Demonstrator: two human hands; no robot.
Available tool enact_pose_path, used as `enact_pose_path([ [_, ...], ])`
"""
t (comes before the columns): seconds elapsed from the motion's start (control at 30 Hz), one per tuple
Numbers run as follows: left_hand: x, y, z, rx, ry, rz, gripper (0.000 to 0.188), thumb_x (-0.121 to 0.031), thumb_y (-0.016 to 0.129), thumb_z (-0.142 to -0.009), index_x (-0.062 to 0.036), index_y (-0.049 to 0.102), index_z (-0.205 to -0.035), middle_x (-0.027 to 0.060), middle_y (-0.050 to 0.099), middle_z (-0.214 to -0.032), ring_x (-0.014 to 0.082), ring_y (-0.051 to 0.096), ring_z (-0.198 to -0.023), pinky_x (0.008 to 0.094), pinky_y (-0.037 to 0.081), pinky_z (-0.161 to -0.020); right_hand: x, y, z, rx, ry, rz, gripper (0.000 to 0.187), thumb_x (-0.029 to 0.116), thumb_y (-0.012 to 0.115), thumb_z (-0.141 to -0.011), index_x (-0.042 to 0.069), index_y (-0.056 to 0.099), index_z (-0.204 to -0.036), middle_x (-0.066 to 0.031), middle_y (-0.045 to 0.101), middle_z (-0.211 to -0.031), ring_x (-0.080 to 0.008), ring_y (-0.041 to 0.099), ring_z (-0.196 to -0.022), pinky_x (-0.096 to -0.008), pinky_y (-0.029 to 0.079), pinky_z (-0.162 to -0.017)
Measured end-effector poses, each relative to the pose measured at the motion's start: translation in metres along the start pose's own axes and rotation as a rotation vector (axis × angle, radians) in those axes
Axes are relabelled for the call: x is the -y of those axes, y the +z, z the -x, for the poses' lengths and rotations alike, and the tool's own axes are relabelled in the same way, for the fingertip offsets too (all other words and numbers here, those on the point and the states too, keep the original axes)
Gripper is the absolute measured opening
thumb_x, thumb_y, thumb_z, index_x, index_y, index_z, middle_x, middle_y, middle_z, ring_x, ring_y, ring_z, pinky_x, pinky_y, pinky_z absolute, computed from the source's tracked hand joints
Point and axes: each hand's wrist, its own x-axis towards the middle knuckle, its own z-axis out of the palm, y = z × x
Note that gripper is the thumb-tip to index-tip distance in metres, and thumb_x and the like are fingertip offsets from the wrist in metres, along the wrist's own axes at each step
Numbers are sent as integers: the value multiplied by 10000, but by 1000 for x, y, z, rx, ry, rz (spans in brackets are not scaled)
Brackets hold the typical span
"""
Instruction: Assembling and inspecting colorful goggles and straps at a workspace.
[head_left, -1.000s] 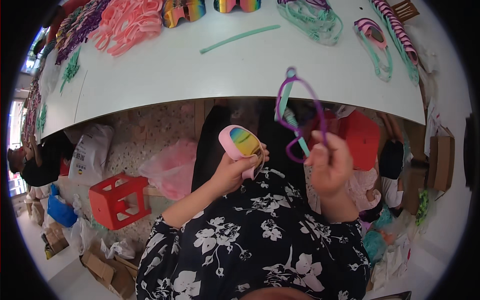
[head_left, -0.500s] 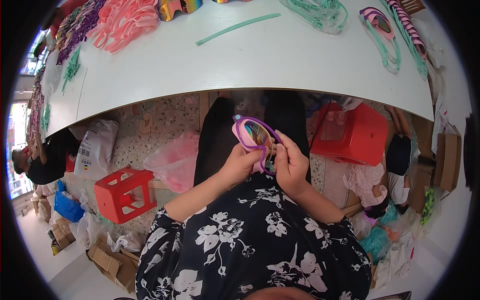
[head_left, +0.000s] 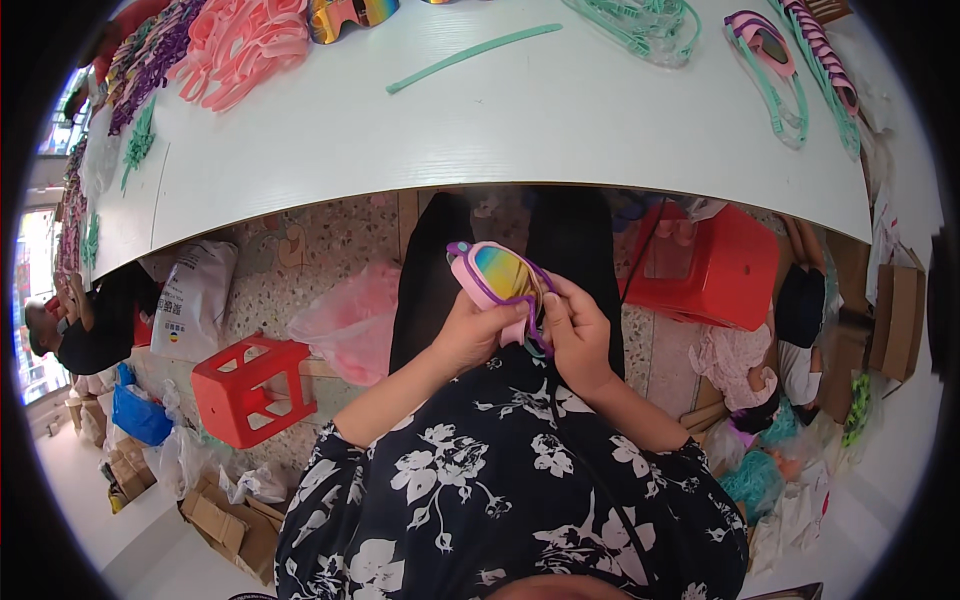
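A pair of swim goggles (head_left: pixel 497 272) is held over my lap, short of the table's near edge. It has a purple frame, a pink inner rim and mirrored lenses that shine yellow, green and blue. My left hand (head_left: pixel 476 328) grips its lower left part, thumb on the front. My right hand (head_left: pixel 577 326) pinches the right end between thumb and fingers. The fingers partly hide that end, where a bit of teal shows below.
On the white table (head_left: pixel 330 150) lie a teal strap (head_left: pixel 475 58), pink straps (head_left: pixel 240 50), teal straps (head_left: pixel 640 30) and finished-looking goggles with a teal strap (head_left: pixel 770 80). Red stools (head_left: pixel 250 390) stand on the floor beside a pink plastic bag (head_left: pixel 345 325). Other people sit at both sides.
Both hands have turned the goggles so the mirrored lens now faces up more and shows brighter colours. The goggles shifted slightly left; both hands keep hold.
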Motion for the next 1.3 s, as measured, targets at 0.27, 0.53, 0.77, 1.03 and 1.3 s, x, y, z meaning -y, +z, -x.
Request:
enact_pose_path([
  [0.27, 0, -9, -24, -13, 71, 126, 341, -91, 624, -924, -19, 539, -1246, 91, 638, -1161, 199, 643, -1049, 362, 533, -924, -20, 3, -13, 44, 342, -424, 211, 130, 636, -971, -5, 577, -1123, -30, 654, -911, -86, 608, -836, -228, 479, -770],
  [0.53, -8, 2, 3, -52, -61, -441, 323, -151, 608, -985, 9, 555, -1261, 81, 641, -1212, 172, 599, -1144, 342, 463, -1010, 33, -62, -68, 151, 131, 63, 148, 62, 738, -875, -2, 641, -966, -13, 669, -850, -72, 612, -759, -225, 500, -703],
  [0.77, -36, 2, -13, -31, 675, -1287, 344, -159, 736, -873, -11, 614, -1159, 127, 649, -986, 213, 648, -860, 325, 518, -768, 95, -85, -133, 786, 89, 673, 192, 156, 797, -787, 3, 716, -871, -17, 665, -731, -88, 619, -712, -248, 492, -658],
  [1.03, 46, 12, -53, 96, 88, -653, 593, -193, 667, -946, 10, 366, -1415, 157, 585, -1245, 191, 620, -1066, 319, 534, -862, 46, -87, -155, 834, 46, 545, 195, 153, 792, -791, 3, 729, -898, -46, 672, -826, -113, 632, -818, -253, 494, -743],
  [1.3, 45, 25, -46, 31, -66, -520, 551, -130, 609, -988, -56, 381, -1485, 114, 622, -1211, 125, 617, -1053, 262, 513, -890, 3, -94, -55, 101, -61, 390, 264, 68, 727, -884, -9, 604, -1104, -24, 635, -876, -77, 597, -824, -207, 470, -745],
])
